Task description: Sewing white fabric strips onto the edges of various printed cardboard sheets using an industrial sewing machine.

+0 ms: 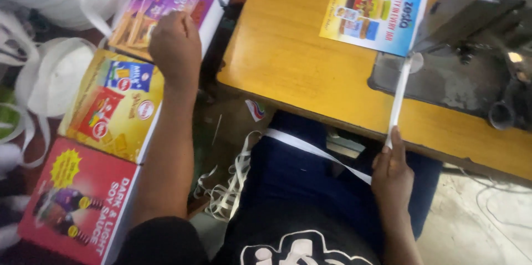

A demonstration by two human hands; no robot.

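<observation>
1. Left hand (176, 49) reaches out to the left, off the desk (288, 60), palm down on a purple printed sheet (163, 4) that tops a stack beside the desk's left edge. Fingers are curled onto the sheet's near edge; cannot tell whether they pinch it or only rest on it.
2. Right hand (392, 171) sits just below the desk's near edge, fingers closed on a white tape strip (400, 98).
3. The strip runs from the fingertips up across the near edge to the sewing machine (471, 49) at the desk's right side; its tail trails back over the lap to a loose pile.
4. A blue-and-yellow printed sheet (374, 10) lies near the desk's far edge, its right edge touching the machine.
5. Left of the desk: a yellow printed stack (113, 104) and a red one (83, 198), nearer than the purple sheet.
</observation>
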